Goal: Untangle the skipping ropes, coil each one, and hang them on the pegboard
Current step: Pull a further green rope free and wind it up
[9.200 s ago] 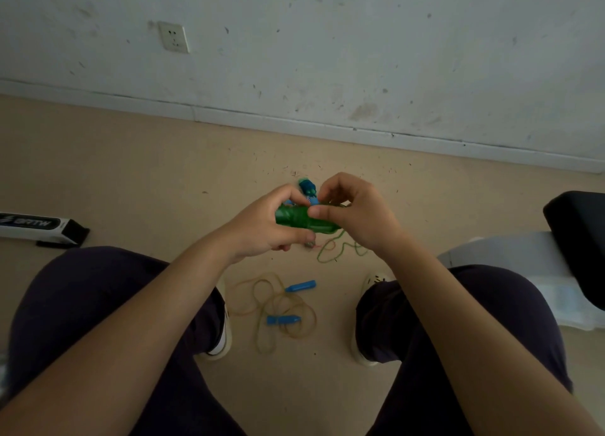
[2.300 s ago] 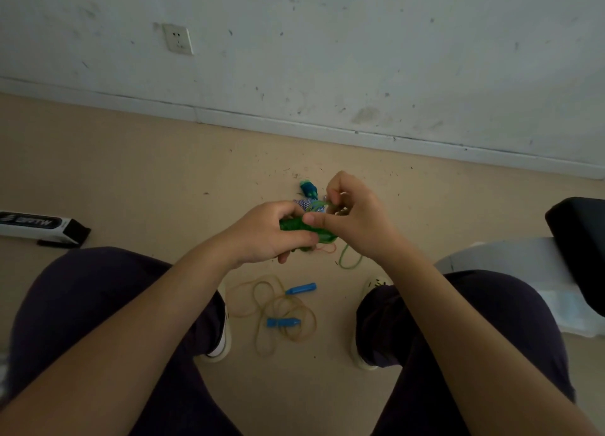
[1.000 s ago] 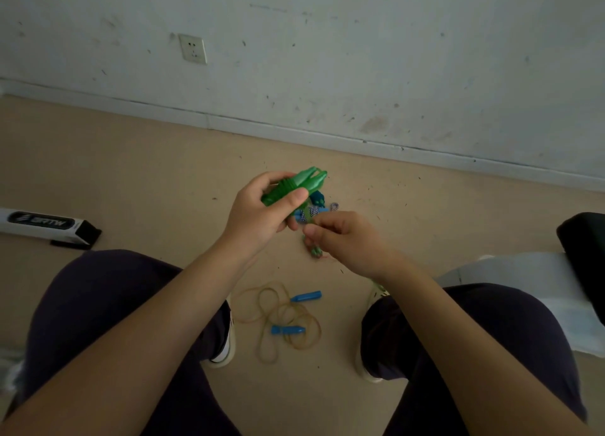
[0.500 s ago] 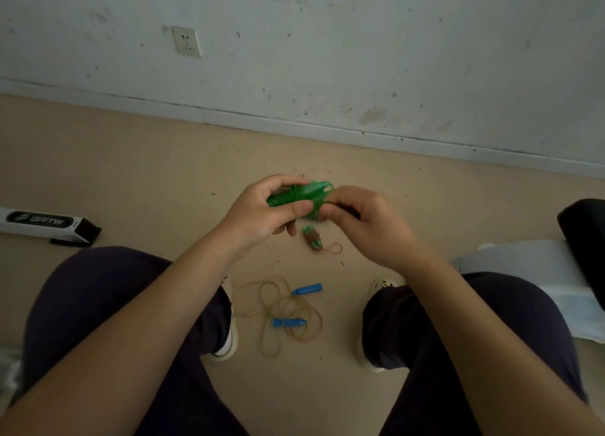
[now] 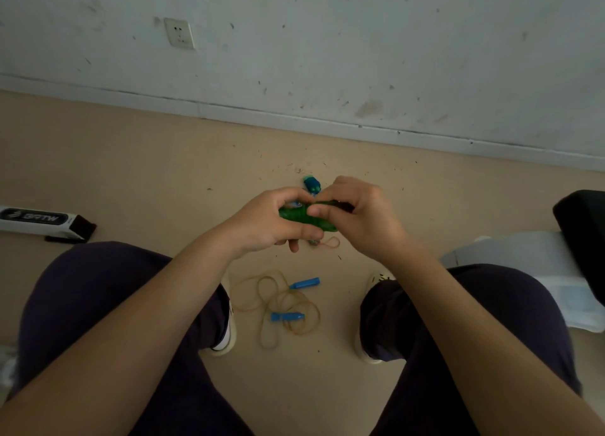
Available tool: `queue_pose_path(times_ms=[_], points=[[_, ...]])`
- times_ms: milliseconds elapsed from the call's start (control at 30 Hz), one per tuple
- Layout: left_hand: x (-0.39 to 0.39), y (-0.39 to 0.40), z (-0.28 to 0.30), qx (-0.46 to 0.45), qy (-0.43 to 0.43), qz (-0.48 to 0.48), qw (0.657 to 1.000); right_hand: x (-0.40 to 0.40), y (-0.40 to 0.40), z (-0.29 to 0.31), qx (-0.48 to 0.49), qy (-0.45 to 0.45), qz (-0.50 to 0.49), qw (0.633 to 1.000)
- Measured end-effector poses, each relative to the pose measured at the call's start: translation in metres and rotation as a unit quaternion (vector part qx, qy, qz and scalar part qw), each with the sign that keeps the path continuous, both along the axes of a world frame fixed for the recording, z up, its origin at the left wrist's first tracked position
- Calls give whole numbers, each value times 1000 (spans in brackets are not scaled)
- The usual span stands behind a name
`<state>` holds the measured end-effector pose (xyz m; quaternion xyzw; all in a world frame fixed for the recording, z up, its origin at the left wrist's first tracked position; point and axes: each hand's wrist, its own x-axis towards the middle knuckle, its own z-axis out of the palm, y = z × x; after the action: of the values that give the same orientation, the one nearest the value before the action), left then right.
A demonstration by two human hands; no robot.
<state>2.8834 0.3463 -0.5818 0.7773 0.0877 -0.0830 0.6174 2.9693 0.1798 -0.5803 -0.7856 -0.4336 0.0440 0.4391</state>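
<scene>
Left hand (image 5: 265,222): grip curled round the glossy green plastic handles (image 5: 306,217).
Right hand (image 5: 363,219): grip pinching the same handles.
Tan rope (image 5: 278,304): thin loose loops on the beige floor (image 5: 131,160) between the feet, with two blue handles (image 5: 304,284).

green handles (image 5: 306,218), blue handles (image 5: 304,284), tan rope (image 5: 278,308)

green handles (image 5: 304,217) mostly hidden by fingers, white box (image 5: 36,221) — cut off left
</scene>
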Motion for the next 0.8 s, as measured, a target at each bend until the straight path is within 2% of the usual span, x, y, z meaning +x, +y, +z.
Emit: queue_pose_path(times_ms=[200, 400, 533, 700, 800], points=[[-2, -3, 2, 13, 7, -1, 1000, 0, 5, -3, -16, -1, -48, 999], [-6, -3, 1, -2, -7, 35, 999, 0, 4, 1, -23, 151, -31, 988], [-8, -6, -1, 0, -21, 47, 999, 0, 4, -1, 7, 183, -68, 981], [-7, -5, -1, -15, -50, 62, 997, 4, 2, -3, -5, 169, -25, 985], [-7, -5, -3, -32, -81, 55, 995, 4, 2, -1, -19, 234, -20, 972]])
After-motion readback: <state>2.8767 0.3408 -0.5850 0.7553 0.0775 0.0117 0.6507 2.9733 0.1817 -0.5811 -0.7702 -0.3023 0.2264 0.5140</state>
